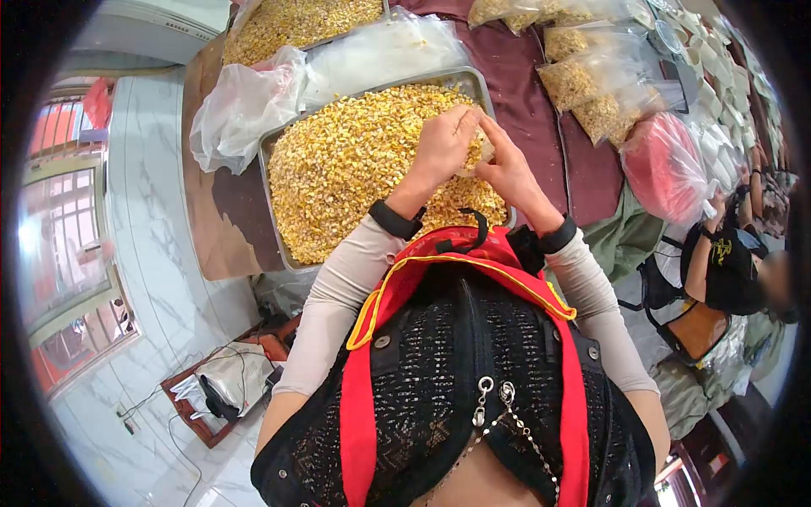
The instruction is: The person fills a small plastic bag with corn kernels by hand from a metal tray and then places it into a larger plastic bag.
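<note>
A metal tray (272,221) is heaped with yellow corn kernels (355,169). Over its right side, my left hand (445,148) and my right hand (509,169) meet with fingertips together. Between them is a small pale, see-through piece that looks like a clear plastic bag (485,152), mostly covered by my fingers. Both hands are closed around it, just above the kernels. How much the bag holds is hidden.
Behind the tray lie loose clear plastic sheets (380,59) and another corn-filled tray (296,25). Several filled bags (583,84) lie at the right on the dark red cloth (524,93), near a pink bag (663,165). Another person (735,270) sits at far right.
</note>
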The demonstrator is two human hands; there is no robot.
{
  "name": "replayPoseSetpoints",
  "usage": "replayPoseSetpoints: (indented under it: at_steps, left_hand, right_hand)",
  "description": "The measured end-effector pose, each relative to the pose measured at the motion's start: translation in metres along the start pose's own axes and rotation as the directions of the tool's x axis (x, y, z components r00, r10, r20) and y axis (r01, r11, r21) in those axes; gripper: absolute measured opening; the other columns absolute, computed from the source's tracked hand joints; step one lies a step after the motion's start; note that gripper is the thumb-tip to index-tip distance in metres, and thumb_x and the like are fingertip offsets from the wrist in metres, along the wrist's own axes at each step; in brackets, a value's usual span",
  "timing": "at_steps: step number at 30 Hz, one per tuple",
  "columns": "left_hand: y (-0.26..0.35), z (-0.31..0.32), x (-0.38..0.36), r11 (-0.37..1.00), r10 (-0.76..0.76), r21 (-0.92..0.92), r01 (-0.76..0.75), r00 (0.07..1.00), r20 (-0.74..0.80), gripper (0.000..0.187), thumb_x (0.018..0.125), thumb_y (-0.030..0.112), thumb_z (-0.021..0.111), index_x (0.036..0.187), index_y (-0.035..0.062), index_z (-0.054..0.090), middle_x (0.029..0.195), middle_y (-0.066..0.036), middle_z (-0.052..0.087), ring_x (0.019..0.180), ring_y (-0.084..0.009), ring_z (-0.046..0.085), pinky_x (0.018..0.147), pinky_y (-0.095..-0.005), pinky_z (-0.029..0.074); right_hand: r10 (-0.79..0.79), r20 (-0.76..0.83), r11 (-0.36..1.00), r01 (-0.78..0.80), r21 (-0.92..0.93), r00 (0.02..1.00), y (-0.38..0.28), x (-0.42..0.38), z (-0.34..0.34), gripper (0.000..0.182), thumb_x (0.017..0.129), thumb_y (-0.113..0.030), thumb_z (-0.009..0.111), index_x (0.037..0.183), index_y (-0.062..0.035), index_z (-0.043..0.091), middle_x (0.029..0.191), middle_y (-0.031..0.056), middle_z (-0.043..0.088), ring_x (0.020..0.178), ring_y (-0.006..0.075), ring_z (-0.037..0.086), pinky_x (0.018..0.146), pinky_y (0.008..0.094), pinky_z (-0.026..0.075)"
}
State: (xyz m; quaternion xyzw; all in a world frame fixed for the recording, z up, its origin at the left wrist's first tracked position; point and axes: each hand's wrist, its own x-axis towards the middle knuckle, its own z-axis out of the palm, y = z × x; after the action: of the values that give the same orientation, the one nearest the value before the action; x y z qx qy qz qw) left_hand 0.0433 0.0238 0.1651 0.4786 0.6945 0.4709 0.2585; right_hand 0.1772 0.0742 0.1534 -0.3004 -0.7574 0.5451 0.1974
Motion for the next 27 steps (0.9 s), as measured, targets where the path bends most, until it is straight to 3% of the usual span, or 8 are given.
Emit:
replayPoseSetpoints:
  at_steps: [10,15,17,19,21,22,25,27]
  left_hand:
    - [-0.013,-0.012,0.009,0.988,-0.041,-0.15,0.035,0.998,-0.038,0.027,0.089,0.027,0.049,0.085,0.0023,0.06,0.066,-0.003,0.056,0.057,-0.0096,0.051,0.051,-0.0235,0.041]
    - [-0.074,-0.029,0.003,0.748,-0.516,-0.437,0.499,0.852,0.091,0.025,0.088,0.028,0.051,0.077,0.0062,0.057,0.059,0.003,0.045,0.049,-0.003,0.04,0.043,-0.0176,0.03]
    - [-0.131,-0.026,-0.004,0.779,-0.549,-0.322,0.537,0.833,0.061,0.026,0.085,0.03,0.052,0.078,0.0053,0.057,0.058,-0.002,0.05,0.049,-0.0124,0.048,0.045,-0.0243,0.036]
    - [-0.159,-0.021,-0.016,0.872,-0.275,0.396,0.286,0.958,-0.086,0.027,0.083,0.026,0.052,0.071,0.0028,0.057,0.066,-0.012,0.06,0.059,-0.027,0.058,0.05,-0.0377,0.043]
    - [-0.164,-0.014,-0.028,0.887,-0.213,0.409,0.214,0.976,-0.047,0.021,0.081,0.024,0.051,0.074,0.0049,0.058,0.071,-0.016,0.06,0.067,-0.0346,0.058,0.054,-0.0445,0.044]
    - [-0.167,-0.008,-0.032,0.825,-0.161,0.553,0.114,0.986,0.037,0.019,0.081,0.022,0.051,0.076,0.0051,0.059,0.074,-0.016,0.059,0.068,-0.0342,0.059,0.056,-0.0445,0.045]
    - [-0.167,0.008,-0.037,0.703,-0.133,0.708,-0.068,0.965,0.225,0.013,0.077,0.017,0.051,0.08,0.0064,0.058,0.083,-0.013,0.057,0.074,-0.0308,0.059,0.062,-0.0405,0.048]
    - [-0.172,0.021,-0.051,0.533,0.077,0.725,-0.437,0.878,0.472,0.012,0.076,0.018,0.052,0.078,0.0073,0.058,0.083,-0.008,0.055,0.078,-0.0256,0.056,0.061,-0.0366,0.047]
  right_hand:
    - [0.016,0.007,1.0,-0.016,-0.008,1.0,0.008,0.005,0.003,0.068,0.066,0.006,0.05,0.131,0.0018,0.032,0.138,0.0198,0.029,0.115,0.0254,0.046,0.075,0.0254,0.046]
    - [0.012,-0.017,1.0,-0.012,0.017,1.0,0.017,0.005,0.001,0.069,0.066,0.005,0.05,0.132,-0.0004,0.032,0.138,0.0172,0.031,0.112,0.0208,0.048,0.073,0.0248,0.046]
    - [0.065,0.001,0.996,-0.064,0.058,0.998,0.016,0.005,-0.003,0.069,0.066,0.005,0.05,0.132,-0.0008,0.032,0.138,0.0164,0.031,0.114,0.0207,0.047,0.075,0.0251,0.045]
    - [0.121,0.02,0.988,-0.123,0.093,0.992,0.019,0.004,-0.006,0.068,0.067,0.004,0.05,0.132,-0.0011,0.032,0.138,0.0156,0.032,0.116,0.0207,0.045,0.078,0.0253,0.044]
    - [0.062,-0.02,0.998,-0.061,0.023,0.998,0.026,0.003,-0.009,0.067,0.068,0.004,0.049,0.132,-0.0013,0.033,0.138,0.015,0.032,0.119,0.0211,0.042,0.084,0.026,0.042]
    - [0.037,-0.039,0.999,-0.038,-0.032,0.999,0.033,0.003,-0.008,0.068,0.069,0.008,0.048,0.134,-0.0025,0.032,0.135,0.0069,0.036,0.087,0.0112,0.053,0.071,0.0233,0.045]
    - [0.062,-0.02,0.998,-0.062,-0.024,0.998,0.032,0.003,-0.009,0.067,0.069,0.008,0.048,0.133,-0.0023,0.033,0.135,0.0062,0.036,0.087,0.0111,0.053,0.072,0.0234,0.045]
    - [0.061,-0.023,0.998,-0.062,-0.02,0.998,0.033,0.002,-0.007,0.067,0.069,0.008,0.048,0.133,-0.0022,0.033,0.135,0.006,0.036,0.088,0.0112,0.053,0.072,0.0233,0.045]
